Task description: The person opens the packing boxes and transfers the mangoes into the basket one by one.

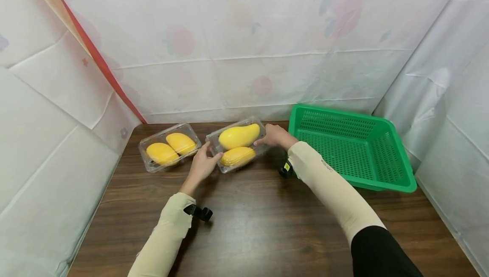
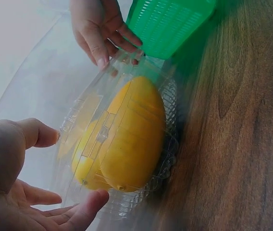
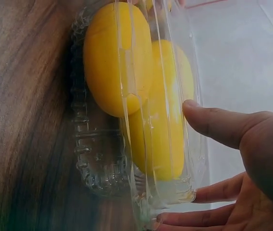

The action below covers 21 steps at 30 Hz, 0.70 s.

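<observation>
A clear plastic clamshell box on the wooden table holds two yellow mangoes, a longer mango at the back and a shorter mango in front. My left hand grips its left end, thumb over the lid edge and fingers around the corner. At the opposite end my right hand holds the box, its thumb on the lid in the right wrist view and its fingers at the end rim. The lid lies over both mangoes. Part of the right hand's fingers is hidden behind the box in the head view.
Just left stands a second clear box with two mangoes inside. A green slotted basket is close by on the right, near my right forearm. White patterned sheeting borders the table at the back and sides.
</observation>
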{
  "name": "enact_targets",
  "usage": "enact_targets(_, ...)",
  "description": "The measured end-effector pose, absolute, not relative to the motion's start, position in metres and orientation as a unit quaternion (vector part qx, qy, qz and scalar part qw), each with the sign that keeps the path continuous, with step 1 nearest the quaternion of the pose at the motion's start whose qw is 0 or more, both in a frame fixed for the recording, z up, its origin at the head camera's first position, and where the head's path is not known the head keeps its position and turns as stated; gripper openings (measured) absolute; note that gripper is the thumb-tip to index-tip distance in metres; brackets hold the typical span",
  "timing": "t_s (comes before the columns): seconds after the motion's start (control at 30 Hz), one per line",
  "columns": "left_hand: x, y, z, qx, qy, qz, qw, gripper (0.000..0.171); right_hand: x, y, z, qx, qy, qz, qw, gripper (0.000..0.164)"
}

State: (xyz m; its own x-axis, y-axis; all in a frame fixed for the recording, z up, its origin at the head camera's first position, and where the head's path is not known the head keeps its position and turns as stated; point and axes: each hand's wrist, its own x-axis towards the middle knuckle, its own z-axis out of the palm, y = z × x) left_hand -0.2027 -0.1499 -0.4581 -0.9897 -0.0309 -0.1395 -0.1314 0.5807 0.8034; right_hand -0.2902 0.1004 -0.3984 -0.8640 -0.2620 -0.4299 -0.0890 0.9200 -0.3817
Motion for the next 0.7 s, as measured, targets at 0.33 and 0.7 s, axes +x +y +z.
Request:
enact_targets(0.33, -0.198, -0.155, -0.459, -0.035, 0.891, 0.45, 0.06, 0.073, -0.278, 0.103, -0.398, -0.068, 0.955, -0.185, 0.224, 0.072)
enact_targets(0.7, -0.193, -0.163, -0.459, -0.026, 0.898, 0.434, 0.064, 0.071, -0.264, 0.099, -0.399, -0.085, 0.957, -0.174, 0.217, 0.051)
